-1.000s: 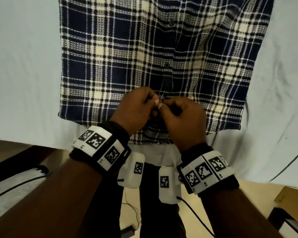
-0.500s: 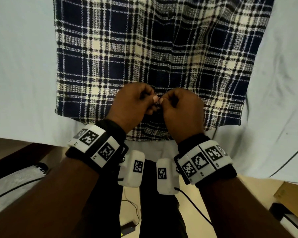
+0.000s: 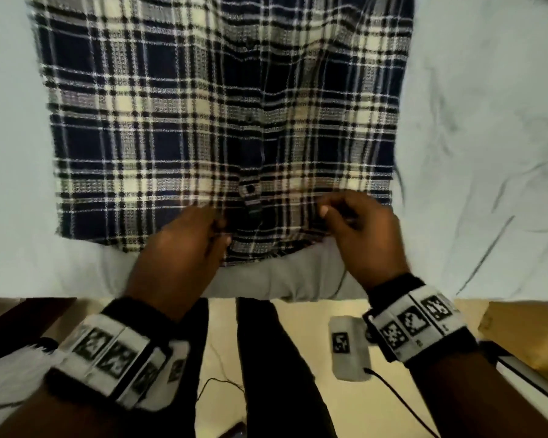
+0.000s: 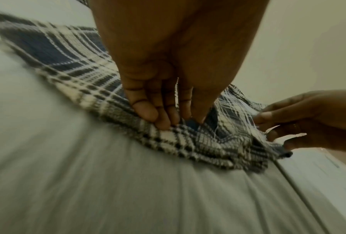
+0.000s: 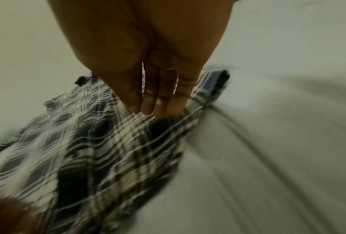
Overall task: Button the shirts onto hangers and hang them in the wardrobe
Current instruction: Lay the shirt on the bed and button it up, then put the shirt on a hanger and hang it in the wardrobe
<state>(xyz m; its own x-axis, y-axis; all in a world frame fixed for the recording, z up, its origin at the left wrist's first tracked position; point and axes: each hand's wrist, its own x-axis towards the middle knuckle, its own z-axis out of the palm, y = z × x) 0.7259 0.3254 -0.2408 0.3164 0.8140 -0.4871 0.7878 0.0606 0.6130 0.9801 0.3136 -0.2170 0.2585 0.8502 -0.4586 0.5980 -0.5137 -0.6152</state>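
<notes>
1. Shirt [image 3: 222,121] lies flat on the bed [image 3: 487,121], hem toward the person, its placket buttoned down to the lowest button [image 3: 250,188] in view.
2. Left hand [image 3: 184,245] pinches the hem left of the placket; that grip shows plainly from the wrist.
3. Right hand [image 3: 361,229] rests its fingertips on the hem at the right; grasping or just pressing, I cannot tell.
4. Change from a moment back: both hands were bunched together at the placket, now they've parted along the hem.
5. Left to do, I'd judge: lift it and hang it. No hanger or wardrobe in sight.
</notes>
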